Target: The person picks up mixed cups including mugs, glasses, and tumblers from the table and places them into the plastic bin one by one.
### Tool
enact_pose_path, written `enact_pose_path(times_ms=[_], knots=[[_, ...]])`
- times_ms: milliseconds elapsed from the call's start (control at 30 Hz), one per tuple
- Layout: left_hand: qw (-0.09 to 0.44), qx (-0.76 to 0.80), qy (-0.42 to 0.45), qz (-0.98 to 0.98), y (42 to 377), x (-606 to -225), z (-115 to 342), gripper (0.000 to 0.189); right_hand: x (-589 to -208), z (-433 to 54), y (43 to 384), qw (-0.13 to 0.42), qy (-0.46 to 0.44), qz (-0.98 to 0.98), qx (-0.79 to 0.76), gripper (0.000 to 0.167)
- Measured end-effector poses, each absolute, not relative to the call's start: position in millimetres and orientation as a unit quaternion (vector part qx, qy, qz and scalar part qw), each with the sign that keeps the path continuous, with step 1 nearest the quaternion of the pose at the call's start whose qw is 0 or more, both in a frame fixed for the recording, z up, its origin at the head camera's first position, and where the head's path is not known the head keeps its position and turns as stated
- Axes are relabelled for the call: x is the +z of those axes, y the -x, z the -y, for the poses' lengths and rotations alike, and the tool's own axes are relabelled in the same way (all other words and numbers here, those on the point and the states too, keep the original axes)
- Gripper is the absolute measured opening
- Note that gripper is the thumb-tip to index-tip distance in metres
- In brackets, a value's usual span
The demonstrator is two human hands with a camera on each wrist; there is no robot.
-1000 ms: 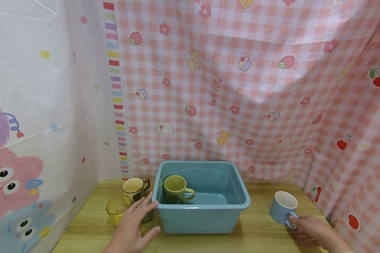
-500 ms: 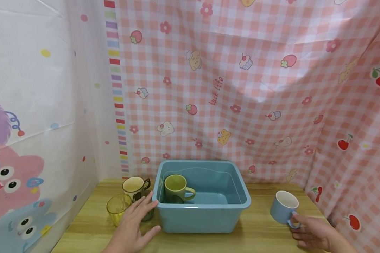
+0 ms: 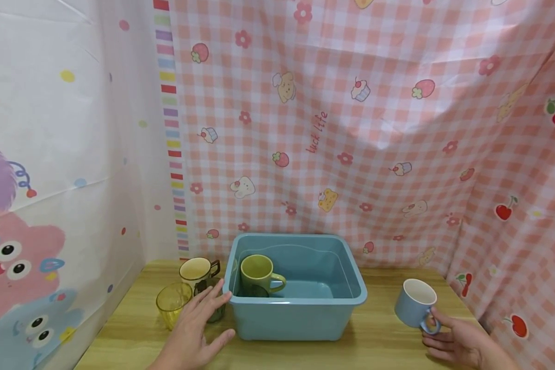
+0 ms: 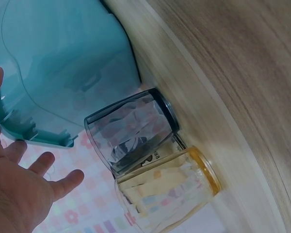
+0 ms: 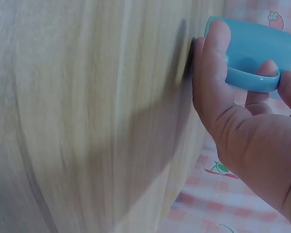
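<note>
On the table's right side stands a blue mug (image 3: 414, 304) with a white inside. My right hand (image 3: 464, 341) holds it by its handle (image 5: 254, 80); a fingertip shows through the loop and the thumb lies at its upper end. My left hand (image 3: 194, 326) is spread, fingertips right at the left front corner of a blue plastic bin (image 3: 291, 321). Inside the bin, at the left, a green mug (image 3: 256, 272) stands upright. Left of the bin, partly behind my left hand, are a dark clear glass (image 4: 133, 131) and a yellow clear glass (image 4: 167, 191).
A cream cup with a dark handle (image 3: 195, 269) stands behind the two glasses. The wooden table (image 3: 379, 339) meets a pink checked curtain (image 3: 314, 180) at the back and right. A white printed curtain (image 3: 125, 195) hangs on the left.
My right hand has shifted slightly at the mug's handle, and its lower fingers have spread a little. The mug's handle has turned slightly rightward. My left hand keeps its place at the bin.
</note>
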State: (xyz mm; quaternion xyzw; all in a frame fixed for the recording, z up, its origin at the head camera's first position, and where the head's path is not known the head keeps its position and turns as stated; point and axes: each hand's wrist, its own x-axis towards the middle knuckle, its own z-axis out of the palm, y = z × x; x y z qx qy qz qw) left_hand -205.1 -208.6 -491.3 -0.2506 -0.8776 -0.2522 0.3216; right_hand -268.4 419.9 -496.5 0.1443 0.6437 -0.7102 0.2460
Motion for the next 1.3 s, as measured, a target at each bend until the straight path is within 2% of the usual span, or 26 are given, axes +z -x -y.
enact_pose_path(times_ms=[333, 533, 600, 667, 800, 867, 1067, 1300], knots=[[0.304, -0.257, 0.244, 0.884, 202.7, -487.7, 208.0, 0.072, -494.8, -414.1, 276.5, 0.233, -0.142, -0.635, -0.723, 0.075], [0.303, -0.256, 0.240, 0.886, 201.5, -487.8, 208.2, 0.072, -490.2, -410.6, 282.5, 0.221, -0.157, -0.628, -0.730, 0.051], [0.302, -0.256, 0.240, 0.887, 201.3, -487.8, 208.3, 0.072, -488.6, -409.3, 284.1, 0.218, -0.162, -0.631, -0.727, 0.048], [0.300, -0.256, 0.239, 0.887, 201.4, -487.7, 208.3, 0.072, -487.1, -407.5, 285.8, 0.215, -0.166, -0.635, -0.723, 0.053], [0.298, -0.258, 0.238, 0.888, 201.9, -487.9, 208.7, 0.071, -486.0, -404.9, 288.8, 0.214, -0.169, -0.644, -0.714, 0.074], [0.299, -0.257, 0.237, 0.888, 202.3, -488.1, 208.9, 0.071, -485.6, -404.4, 289.2, 0.210, -0.170, -0.649, -0.711, 0.074], [0.301, -0.251, 0.235, 0.889, 202.8, -488.6, 209.5, 0.072, -481.5, -403.5, 288.9, 0.213, -0.142, -0.666, -0.701, 0.063], [0.296, -0.253, 0.231, 0.892, 201.6, -486.9, 209.7, 0.071, -468.8, -405.0, 289.0, 0.229, -0.085, -0.676, -0.695, 0.042]])
